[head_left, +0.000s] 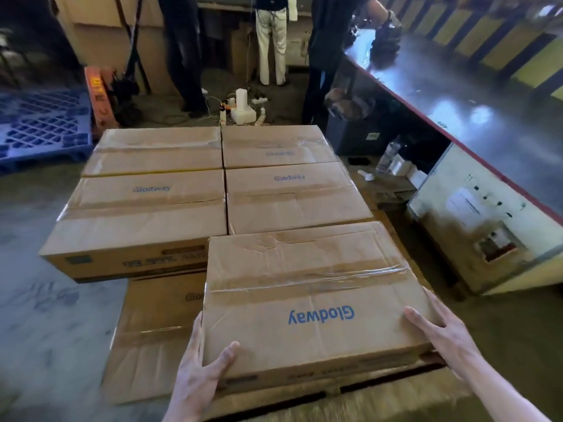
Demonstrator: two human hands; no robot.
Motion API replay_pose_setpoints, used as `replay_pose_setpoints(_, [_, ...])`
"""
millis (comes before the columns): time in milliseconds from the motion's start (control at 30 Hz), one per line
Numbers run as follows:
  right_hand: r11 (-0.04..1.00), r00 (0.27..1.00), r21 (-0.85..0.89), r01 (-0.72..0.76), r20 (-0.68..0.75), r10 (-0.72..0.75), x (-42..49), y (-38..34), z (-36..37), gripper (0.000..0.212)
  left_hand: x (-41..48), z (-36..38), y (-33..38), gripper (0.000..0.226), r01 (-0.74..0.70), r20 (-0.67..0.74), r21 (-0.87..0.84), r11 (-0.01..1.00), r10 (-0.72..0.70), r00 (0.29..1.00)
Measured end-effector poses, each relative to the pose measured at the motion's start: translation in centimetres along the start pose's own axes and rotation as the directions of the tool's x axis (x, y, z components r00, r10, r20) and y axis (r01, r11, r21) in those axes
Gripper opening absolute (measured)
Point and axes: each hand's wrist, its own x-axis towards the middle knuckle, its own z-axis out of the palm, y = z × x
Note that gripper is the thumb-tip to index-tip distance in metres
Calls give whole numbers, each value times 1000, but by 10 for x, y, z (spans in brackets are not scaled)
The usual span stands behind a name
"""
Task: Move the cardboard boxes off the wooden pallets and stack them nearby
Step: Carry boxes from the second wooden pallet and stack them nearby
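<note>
left hand (201, 370) and right hand (441, 330) grasp the near box (304, 300) by front corners only; the far end could sag and slip.

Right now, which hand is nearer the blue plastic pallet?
Left. The left hand grips the near left corner of the front box, toward the blue pallet; the right hand holds its right edge, farther away.
</note>
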Motion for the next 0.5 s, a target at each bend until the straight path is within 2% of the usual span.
replay_pose_setpoints(100, [1000,999,13,-7,38,6,43,18,-11,129,23,33,-13,97,10,-9,10,1000,-10,1000])
replay_pose_setpoints(200, [999,997,42,-21,70,18,77,26,-12,106,42,55,-19,89,27,-22,49,998,-26,999])
replay_pose_setpoints(233, [999,997,42,-28,74,25,86,30,-12,113,46,60,-20,88,38,-23,73,997,-37,999])
replay_pose_setpoints(300, [1000,997,-3,-18,73,18,101,37,-13,138,50,67,-22,91,52,-37,97,994,-49,998])
replay_pose_setpoints(333, [1000,997,-15,-18,68,19,106,42,-13,142,51,69,-24,94,60,-41,108,992,-56,998])
replay_pose_setpoints(433, [1000,997,8,-20,69,19,118,56,-12,131,54,74,-30,97,92,-74,149,985,-82,994])
replay_pose_setpoints(500, [999,997,20,-36,67,35,125,64,-8,112,56,76,-34,98,104,-98,167,980,-88,991])
